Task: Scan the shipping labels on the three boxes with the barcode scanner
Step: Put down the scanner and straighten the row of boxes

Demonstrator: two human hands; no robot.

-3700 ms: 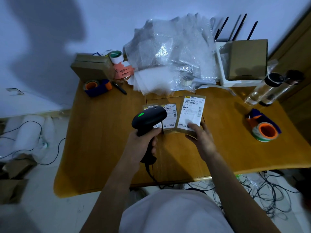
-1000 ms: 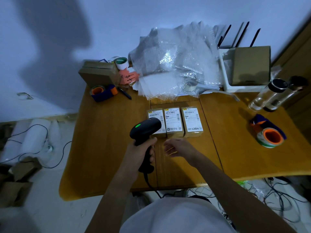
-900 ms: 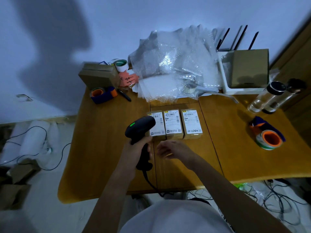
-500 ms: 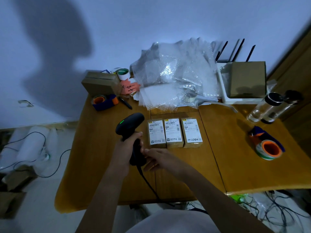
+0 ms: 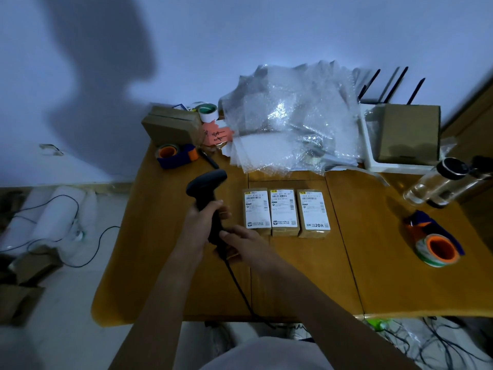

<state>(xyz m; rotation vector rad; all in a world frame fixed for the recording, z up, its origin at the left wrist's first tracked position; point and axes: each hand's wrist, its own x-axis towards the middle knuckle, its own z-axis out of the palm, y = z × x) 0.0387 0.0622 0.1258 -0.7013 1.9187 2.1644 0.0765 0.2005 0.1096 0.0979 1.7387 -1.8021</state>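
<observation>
Three small brown boxes lie side by side on the wooden table, white shipping labels up: the left box, the middle box and the right box. My left hand grips the handle of the black barcode scanner, held upright left of the boxes. My right hand touches the bottom of the scanner's handle where the cable leaves it. No green light shows on the scanner's head.
Bubble wrap is piled at the back. A white tray with a cardboard box, two bottles, tape dispensers and a brown box ring the table. Cables lie on the floor.
The scanner has moved left, away from over the boxes. My right hand let go of the right box and came to the scanner's handle base. The green light no longer shows.
</observation>
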